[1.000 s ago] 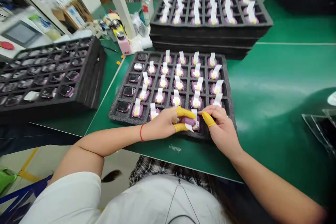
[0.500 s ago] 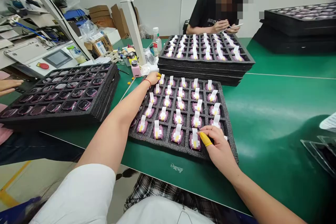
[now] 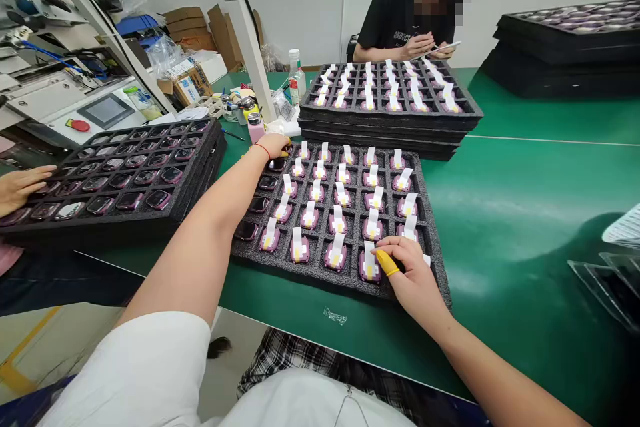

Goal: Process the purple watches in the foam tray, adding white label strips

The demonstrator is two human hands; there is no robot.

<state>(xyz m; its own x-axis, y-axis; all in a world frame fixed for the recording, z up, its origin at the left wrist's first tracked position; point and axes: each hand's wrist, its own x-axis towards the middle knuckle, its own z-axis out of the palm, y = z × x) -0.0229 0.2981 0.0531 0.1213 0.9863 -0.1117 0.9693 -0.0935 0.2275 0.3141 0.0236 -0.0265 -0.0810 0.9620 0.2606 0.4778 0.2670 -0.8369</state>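
A black foam tray with a grid of cells lies in front of me, holding several purple smartwatch-like devices, most with a white-and-yellow tape strip. My right hand covers the tray's near right corner, its yellow-cotted thumb touching the taped device beside it. A white tab shows past the fingers. My left hand rests at the tray's far left corner, next to a dark-screened device. Neither hand shows a held object, and the fingertips are partly hidden.
A stacked foam tray of taped devices stands behind. Another stack with untaped devices sits at left, a co-worker's hand beside it. A second person works at the back. Bottles and small tools stand near a white post.
My left hand has moved from the tray's near middle to its far left corner, and the view has tilted up. My right hand stays near the front right corner.
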